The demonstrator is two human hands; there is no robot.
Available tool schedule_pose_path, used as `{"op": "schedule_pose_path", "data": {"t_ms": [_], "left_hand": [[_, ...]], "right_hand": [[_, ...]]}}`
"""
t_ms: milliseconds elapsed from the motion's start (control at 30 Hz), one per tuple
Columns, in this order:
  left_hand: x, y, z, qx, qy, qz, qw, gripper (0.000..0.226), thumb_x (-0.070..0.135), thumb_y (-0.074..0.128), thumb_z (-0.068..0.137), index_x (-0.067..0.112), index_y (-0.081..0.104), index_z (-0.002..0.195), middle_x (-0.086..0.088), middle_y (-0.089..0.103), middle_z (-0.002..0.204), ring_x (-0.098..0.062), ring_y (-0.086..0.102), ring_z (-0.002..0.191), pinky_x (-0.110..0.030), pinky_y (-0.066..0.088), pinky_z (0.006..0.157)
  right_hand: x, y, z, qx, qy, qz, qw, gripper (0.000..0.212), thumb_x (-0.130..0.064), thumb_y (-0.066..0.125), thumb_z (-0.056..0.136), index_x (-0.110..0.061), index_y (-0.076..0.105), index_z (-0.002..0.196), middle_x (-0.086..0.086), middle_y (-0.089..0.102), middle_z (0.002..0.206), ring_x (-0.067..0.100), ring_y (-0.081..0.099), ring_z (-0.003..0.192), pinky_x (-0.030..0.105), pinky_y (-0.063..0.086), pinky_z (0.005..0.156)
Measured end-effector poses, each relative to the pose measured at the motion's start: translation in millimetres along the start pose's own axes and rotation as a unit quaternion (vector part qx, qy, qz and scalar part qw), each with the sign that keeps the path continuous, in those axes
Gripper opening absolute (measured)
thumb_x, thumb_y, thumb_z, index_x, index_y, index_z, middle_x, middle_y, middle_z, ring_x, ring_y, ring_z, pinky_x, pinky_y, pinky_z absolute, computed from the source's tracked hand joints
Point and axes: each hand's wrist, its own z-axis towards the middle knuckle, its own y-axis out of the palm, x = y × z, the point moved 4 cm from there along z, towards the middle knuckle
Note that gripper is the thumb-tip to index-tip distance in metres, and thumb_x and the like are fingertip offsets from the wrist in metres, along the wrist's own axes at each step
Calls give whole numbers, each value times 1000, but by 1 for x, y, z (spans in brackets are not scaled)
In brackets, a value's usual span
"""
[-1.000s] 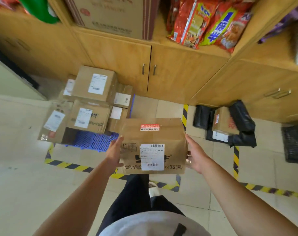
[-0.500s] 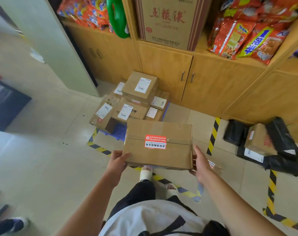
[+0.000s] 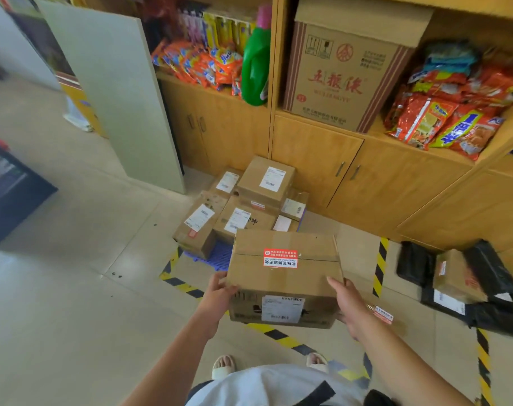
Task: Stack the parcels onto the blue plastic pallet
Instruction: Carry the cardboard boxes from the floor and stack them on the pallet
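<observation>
I carry a brown cardboard parcel [image 3: 284, 276] with a red sticker on top and a white label on its near face. My left hand [image 3: 218, 294] grips its left side and my right hand [image 3: 350, 306] grips its right side, thumb along the edge, fingers hidden underneath. The blue plastic pallet [image 3: 220, 254] lies on the floor just beyond the parcel, mostly covered by several labelled cardboard parcels [image 3: 265, 180] stacked two layers high. Only the pallet's near left corner shows.
Yellow-black floor tape [image 3: 380, 265] frames the pallet zone. To the right lie a brown box [image 3: 457, 276] and black bags [image 3: 490, 271]. Wooden cabinets [image 3: 317, 159] with stocked shelves stand behind the pallet. A pale green panel [image 3: 117, 98] leans at the left. My slippered feet are below.
The view has swung up and left, so the pallet stack now sits farther ahead of the parcel. The parcel stays in both hands, raised and tipped to show more of its top.
</observation>
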Motion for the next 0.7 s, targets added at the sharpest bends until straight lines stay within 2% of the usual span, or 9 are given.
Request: {"op": "schedule_pose_path", "data": {"t_ms": [67, 133, 200, 300, 433, 500, 567, 633, 700], "left_hand": [[3, -27, 8, 5, 6, -2, 1000, 30, 8, 55, 96, 28, 54, 118, -4, 58, 117, -22, 58, 106, -46, 50, 96], [5, -53, 17, -1, 4, 7, 1000, 31, 7, 53, 96, 28, 52, 120, -2, 58, 119, -21, 56, 109, -45, 48, 99], [10, -73, 22, -9, 7, 24, 1000, 34, 7, 50, 95, 31, 51, 121, 2, 59, 122, -21, 56, 113, -42, 48, 97], [23, -94, 41, -15, 3, 51, 999, 42, 6, 47, 91, 38, 51, 119, 4, 60, 124, -22, 55, 111, -38, 46, 89], [44, -107, 82, -40, -19, 84, 996, 45, 6, 52, 87, 47, 53, 107, 2, 62, 125, -26, 57, 115, -51, 44, 104], [63, -108, 104, -38, -21, 82, 996, 42, 6, 55, 86, 43, 53, 106, -1, 62, 125, -28, 58, 114, -55, 44, 104], [83, -110, 125, -23, -35, 82, 996, 39, 4, 55, 89, 37, 51, 110, 1, 63, 119, -24, 61, 104, -51, 47, 99], [100, -117, 146, -1, -72, 86, 994, 37, 3, 52, 93, 32, 45, 115, 2, 61, 109, -19, 57, 89, -48, 47, 88], [112, -130, 174, 15, -92, 89, 992, 36, -1, 50, 93, 25, 44, 117, -7, 56, 104, -22, 49, 83, -45, 45, 85]], "right_hand": [[-11, 29, -20, 7, -25, 6, 1000, 37, -35, 58, 97, -23, 46, 130, 5, 56, 134, 24, 52, 113, 45, 43, 105], [-13, 54, -25, 13, -32, -10, 999, 28, -26, 55, 99, -24, 49, 126, 4, 58, 131, 23, 52, 111, 41, 41, 101], [-13, 73, -34, 16, -21, 4, 1000, 30, -21, 56, 99, -27, 47, 127, -1, 56, 127, 21, 49, 110, 45, 41, 103], [-15, 92, -39, 19, 14, 21, 1000, 46, -17, 58, 98, -27, 41, 140, -5, 49, 124, 20, 47, 110, 53, 44, 104], [-28, 112, -19, 25, 48, 38, 998, 47, -16, 61, 96, -26, 43, 138, 2, 55, 122, 22, 50, 108, 54, 46, 104], [-44, 126, 2, 21, 55, 55, 997, 41, -14, 61, 96, -28, 45, 131, 2, 56, 114, 22, 51, 107, 54, 45, 105], [-62, 143, 28, 2, 61, 70, 996, 39, -13, 61, 96, -28, 46, 129, 2, 56, 114, 21, 51, 107, 51, 44, 106], [-78, 163, 58, -26, 71, 71, 995, 45, -13, 62, 96, -27, 47, 136, 0, 57, 119, 20, 51, 110, 48, 42, 103], [-88, 184, 86, -45, 88, 69, 993, 51, -13, 62, 95, -28, 46, 140, -2, 56, 126, 20, 51, 110, 44, 40, 98]]}}
